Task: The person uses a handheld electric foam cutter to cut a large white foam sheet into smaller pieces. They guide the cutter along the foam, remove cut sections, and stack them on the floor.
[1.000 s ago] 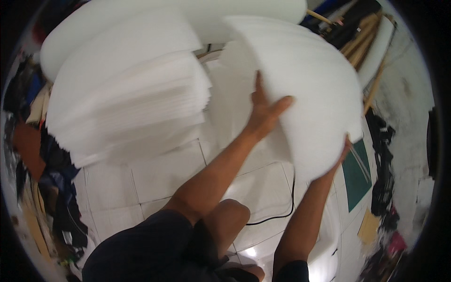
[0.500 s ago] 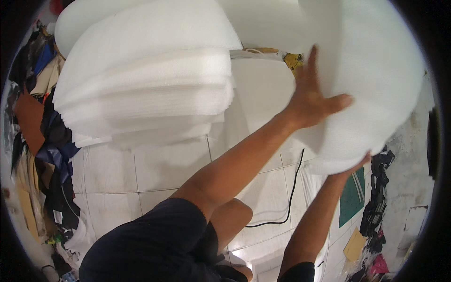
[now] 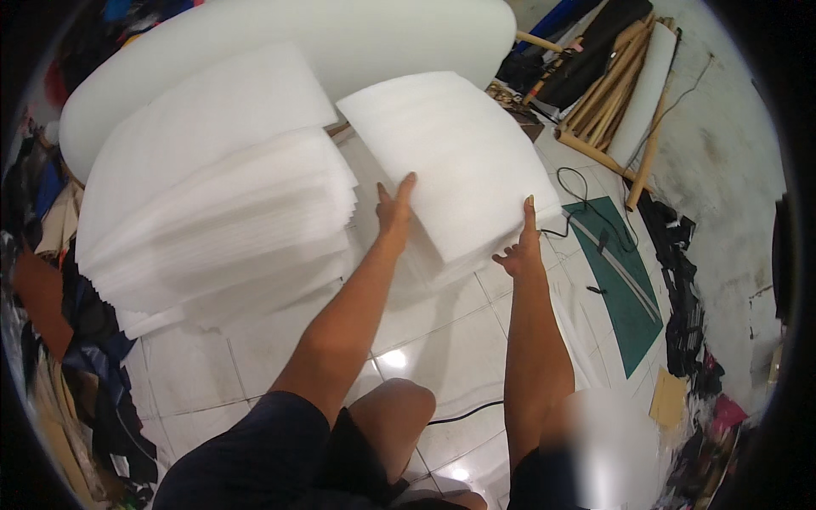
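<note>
White sheets (image 3: 455, 161) have come down, apparently low over the tiled floor (image 3: 194, 374).

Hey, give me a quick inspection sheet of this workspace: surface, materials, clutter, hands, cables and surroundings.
Surface: white tiled floor, grout lines visible.
Materials: pile of white sheets between the hands; larger white stack to its left, edges uneven; big white roll behind.
Clutter: dark and brown scraps along the left; green mat bearing long strips at right.
Hands: left hand at the pile's left edge, right hand at its near edge; grip unclear.
Cables: black cord looped near the mat; black cable near the knee.
Surroundings: brown tubes and stained pale wall at right.
</note>
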Tool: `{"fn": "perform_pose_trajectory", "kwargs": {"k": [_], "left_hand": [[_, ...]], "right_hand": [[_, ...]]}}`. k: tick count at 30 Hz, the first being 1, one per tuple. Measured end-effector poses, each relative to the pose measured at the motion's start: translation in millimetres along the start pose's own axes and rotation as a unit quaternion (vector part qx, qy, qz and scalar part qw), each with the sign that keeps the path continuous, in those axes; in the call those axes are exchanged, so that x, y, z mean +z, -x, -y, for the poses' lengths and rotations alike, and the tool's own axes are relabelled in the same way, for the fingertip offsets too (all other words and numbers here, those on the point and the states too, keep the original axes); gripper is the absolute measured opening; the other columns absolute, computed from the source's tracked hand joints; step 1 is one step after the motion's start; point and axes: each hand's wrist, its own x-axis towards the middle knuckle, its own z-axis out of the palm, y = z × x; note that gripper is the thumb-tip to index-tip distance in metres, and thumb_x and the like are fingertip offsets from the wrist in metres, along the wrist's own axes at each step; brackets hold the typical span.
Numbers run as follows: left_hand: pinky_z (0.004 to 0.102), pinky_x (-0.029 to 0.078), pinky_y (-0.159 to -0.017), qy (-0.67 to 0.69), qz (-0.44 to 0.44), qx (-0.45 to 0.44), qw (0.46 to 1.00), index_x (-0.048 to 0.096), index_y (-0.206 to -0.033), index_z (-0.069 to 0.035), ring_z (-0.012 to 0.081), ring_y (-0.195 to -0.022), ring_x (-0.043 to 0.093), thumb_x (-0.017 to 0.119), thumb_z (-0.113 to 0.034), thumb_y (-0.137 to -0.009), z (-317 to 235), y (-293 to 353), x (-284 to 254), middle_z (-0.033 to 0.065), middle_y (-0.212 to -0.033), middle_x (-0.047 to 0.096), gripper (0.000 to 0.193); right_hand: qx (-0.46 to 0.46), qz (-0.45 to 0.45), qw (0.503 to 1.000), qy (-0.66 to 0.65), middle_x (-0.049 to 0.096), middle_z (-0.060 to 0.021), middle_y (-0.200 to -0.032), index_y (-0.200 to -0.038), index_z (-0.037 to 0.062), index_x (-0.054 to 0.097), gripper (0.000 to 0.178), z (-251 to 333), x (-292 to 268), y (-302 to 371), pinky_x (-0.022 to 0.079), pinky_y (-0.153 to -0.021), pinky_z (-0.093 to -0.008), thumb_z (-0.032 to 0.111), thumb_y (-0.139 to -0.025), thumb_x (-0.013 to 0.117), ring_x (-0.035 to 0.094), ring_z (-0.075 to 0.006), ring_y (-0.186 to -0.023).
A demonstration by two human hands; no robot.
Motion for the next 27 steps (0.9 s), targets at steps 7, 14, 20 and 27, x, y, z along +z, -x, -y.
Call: {"fn": "perform_pose_trajectory", "kwargs": {"k": [7,14,20,27], "left_hand": [[0.0433,0.023,-0.116,0.067,-0.030,0.124,0.990,0.025,-0.152,-0.004,0.0336,-0.140,0.032,0.049,-0.058,-0.093,9,-30,-39,0.0184,-0.155,0.029,0.084],[0.0463,0.044,-0.092,-0.555,0.131,0.478,0.668,0.061,-0.116,0.001,0.0403,-0.106,0.054,0.069,-0.029,-0.085,141,74,-187,0.0237,-0.109,0.057,0.045],[0.0546,0.041,-0.099,-0.807,0.147,0.187,0.541,0.061,-0.116,0.003,0.0468,-0.114,0.053,0.066,-0.046,-0.082,237,159,-523,0.0297,-0.118,0.058,0.060],[0.0495,0.046,-0.087,-0.717,0.108,0.008,0.688,0.058,-0.116,0.000,0.0403,-0.101,0.059,0.057,-0.045,-0.089,312,284,-438,0.0224,-0.107,0.062,0.052]], "right_hand": [[-0.141,0.119,0.971,0.152,0.036,-0.0161,-0.147,-0.156,0.0232,0.005,0.087,-90,-115,96,0.047,-0.094,-0.0508,0.045,-0.093,0.062,0.043,-0.0281,-0.128],[-0.065,-0.156,0.954,0.246,0.067,-0.0183,-0.112,-0.126,-0.0037,0.058,0.048,-282,-334,349,0.049,-0.093,-0.0344,0.029,-0.092,0.067,0.064,-0.0231,-0.103],[-0.091,-0.511,0.840,0.156,0.062,-0.0059,-0.074,-0.094,-0.0009,0.061,0.020,-403,-375,573,0.049,-0.057,-0.0264,0.019,-0.096,0.061,0.059,-0.0121,-0.062],[0.120,-0.509,0.690,0.500,0.065,-0.0176,-0.067,-0.073,-0.0019,0.064,0.037,-440,-413,727,0.048,-0.059,-0.0421,0.031,-0.089,0.069,0.063,-0.0292,-0.058]]}}
